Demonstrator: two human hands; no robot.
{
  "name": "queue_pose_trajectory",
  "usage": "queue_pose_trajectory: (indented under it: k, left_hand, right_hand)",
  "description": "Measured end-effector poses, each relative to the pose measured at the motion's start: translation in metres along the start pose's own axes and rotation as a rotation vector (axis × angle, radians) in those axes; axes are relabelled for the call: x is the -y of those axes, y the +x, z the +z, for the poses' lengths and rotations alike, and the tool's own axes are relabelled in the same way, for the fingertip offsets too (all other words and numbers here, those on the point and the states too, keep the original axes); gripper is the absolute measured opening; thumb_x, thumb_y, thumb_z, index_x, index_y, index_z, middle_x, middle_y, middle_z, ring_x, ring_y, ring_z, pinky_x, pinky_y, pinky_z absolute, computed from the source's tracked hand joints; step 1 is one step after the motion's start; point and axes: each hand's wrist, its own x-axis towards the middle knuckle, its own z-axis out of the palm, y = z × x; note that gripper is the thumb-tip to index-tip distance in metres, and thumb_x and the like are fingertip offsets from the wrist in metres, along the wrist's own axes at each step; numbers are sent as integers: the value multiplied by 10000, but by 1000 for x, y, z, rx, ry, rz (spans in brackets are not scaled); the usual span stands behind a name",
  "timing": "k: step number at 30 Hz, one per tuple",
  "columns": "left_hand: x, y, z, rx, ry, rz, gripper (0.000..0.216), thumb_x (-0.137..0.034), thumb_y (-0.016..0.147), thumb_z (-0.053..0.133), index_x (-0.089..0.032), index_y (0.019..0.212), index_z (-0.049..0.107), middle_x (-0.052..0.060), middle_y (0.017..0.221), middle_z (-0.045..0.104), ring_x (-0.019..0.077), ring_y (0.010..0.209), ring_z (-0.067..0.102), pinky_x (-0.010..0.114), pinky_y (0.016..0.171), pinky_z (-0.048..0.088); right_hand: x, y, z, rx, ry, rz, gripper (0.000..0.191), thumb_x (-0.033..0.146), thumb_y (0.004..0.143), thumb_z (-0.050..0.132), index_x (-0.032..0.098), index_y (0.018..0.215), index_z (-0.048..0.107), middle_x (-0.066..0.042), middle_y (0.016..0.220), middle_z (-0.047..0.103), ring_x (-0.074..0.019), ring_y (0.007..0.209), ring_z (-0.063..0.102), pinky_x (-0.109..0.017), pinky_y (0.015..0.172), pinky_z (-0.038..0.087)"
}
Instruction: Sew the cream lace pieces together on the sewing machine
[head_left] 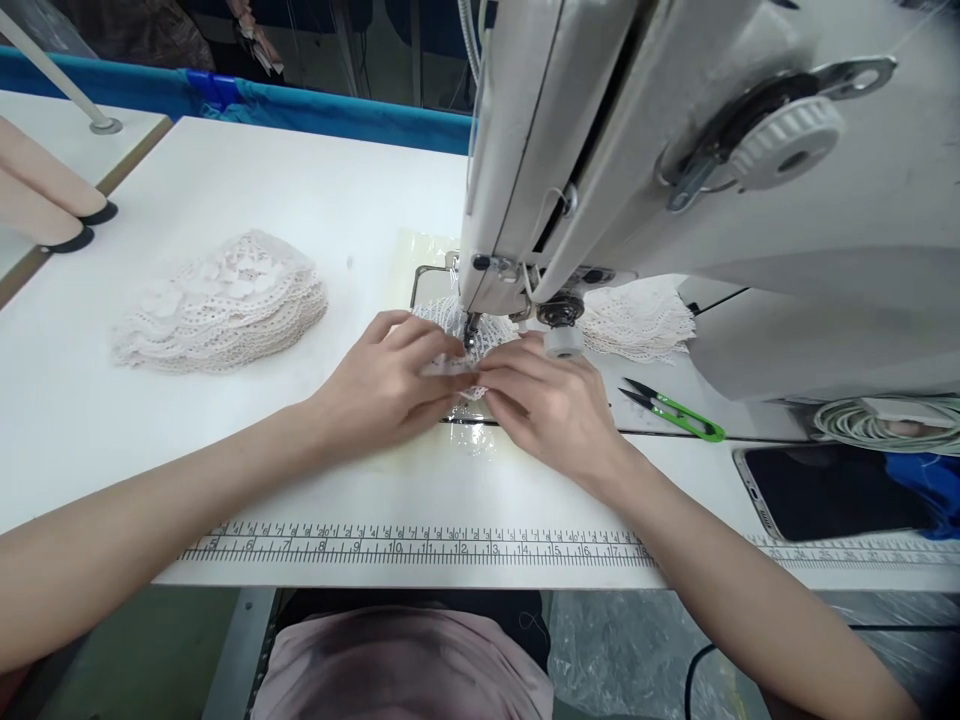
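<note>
The white counter (225,190) fills the view, and the sewing machine (675,150) looms over it from twelve to three o'clock. At nine o'clock lies a stack of lace (225,300), neatly piled and well apart from the hands; a second heap (645,320) sits at two o'clock behind the machine's head. Which pile is sewn and which is waiting I cannot tell, so the share done is unclear, but plenty of pieces lie on both sides. A phone (832,490) rests at four o'clock, a ruler strip (420,545) runs along the near edge at six, and green snips (675,410) lie just right of the hands. At centre, the left hand (382,385) and right hand (555,405) meet, fingers narrow, pinching one lace piece (450,322) flat right at the needle (470,335). This piece looks to be only starting under the foot.
</note>
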Motion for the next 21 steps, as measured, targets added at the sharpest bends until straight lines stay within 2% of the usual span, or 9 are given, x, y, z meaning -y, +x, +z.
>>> queue_pose_trajectory:
  k: [3, 7, 13, 21]
  left_hand:
    - [-9, -7, 0, -25, 189, 139, 251, -175, 928, 566, -244, 1142, 679, 35, 1176, 711, 233, 1116, 623, 455, 972, 440]
    - [-14, -12, -2, 12, 322, 170, 272, -180, 967, 501, -213, 1207, 625, 30, 1202, 706, 226, 1199, 602, 484, 1053, 410]
    - [-12, -12, -1, 48, 291, 151, 296, -176, 973, 484, -175, 1241, 608, 78, 1213, 697, 264, 1205, 612, 532, 1070, 398]
    - [-4, -5, 2, 52, 192, 54, 291, -199, 993, 442, -219, 1217, 627, 64, 1236, 682, 253, 1241, 593, 583, 1141, 315]
  right_hand:
    - [1, -1, -2, 3, -45, -62, 224, 145, 926, 520, 207, 865, 726, -2, 981, 764, -163, 897, 673, -340, 842, 473]
    - [2, -2, -3, 3, -83, -75, 211, 141, 920, 534, 203, 865, 727, 8, 954, 768, -151, 827, 674, -347, 850, 480]
    - [0, -1, -1, -6, -119, -92, 205, 139, 925, 532, 190, 872, 723, 17, 963, 771, -143, 793, 677, -342, 865, 482]
    - [-1, 4, 1, 7, -131, -23, 230, 160, 953, 498, 207, 925, 722, 7, 995, 765, -158, 851, 666, -332, 849, 474]
